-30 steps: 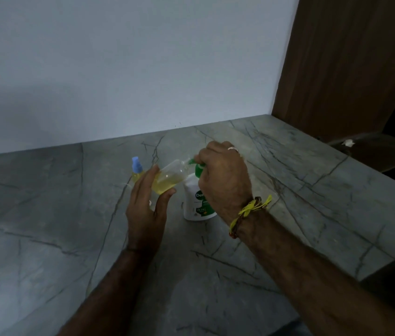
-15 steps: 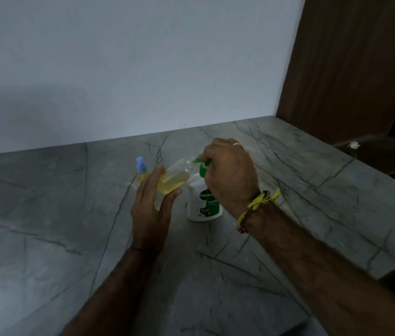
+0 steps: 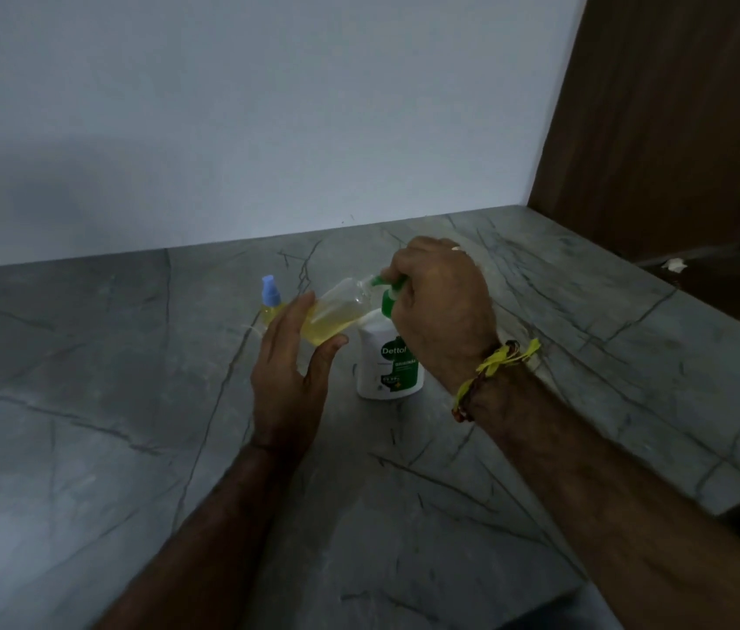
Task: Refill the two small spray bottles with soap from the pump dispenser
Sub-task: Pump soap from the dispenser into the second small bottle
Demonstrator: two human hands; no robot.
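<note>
**A:** Which step is this, reading from the left?

**B:** Far left on the grey veined stone bench (image 3: 86, 402) stands a small spray bottle with a pale blue nozzle and yellow liquid (image 3: 270, 298), capped and upright, so I judge that one is not being filled now. Just right of it, the left hand (image 3: 288, 370) holds a small clear uncapped bottle of yellow soap (image 3: 336, 318), tilted, its open mouth up against the green spout.

**A:** How are the fingers?

**B:** The left fingers (image 3: 284, 327) lie fairly straight along the bottle's near side, with the thumb under its lower end, pinching it between them. The right hand (image 3: 438, 311) is curled over the green pump head of the white plastic dispenser with a green label (image 3: 391, 356), which stands on the bench. Its fingers are wrapped round the top, so I take it to be pressing the pump.

**A:** So, mid-fill?

**B:** I think so. The clear bottle looks roughly half full, the liquid pooled toward its lower end because of the tilt.

**A:** And next?

**B:** Probably more strokes, keeping the narrow mouth right at the spout so no soap runs down onto the bench. The dispenser needs pressing straight down, or it may tip.
</note>
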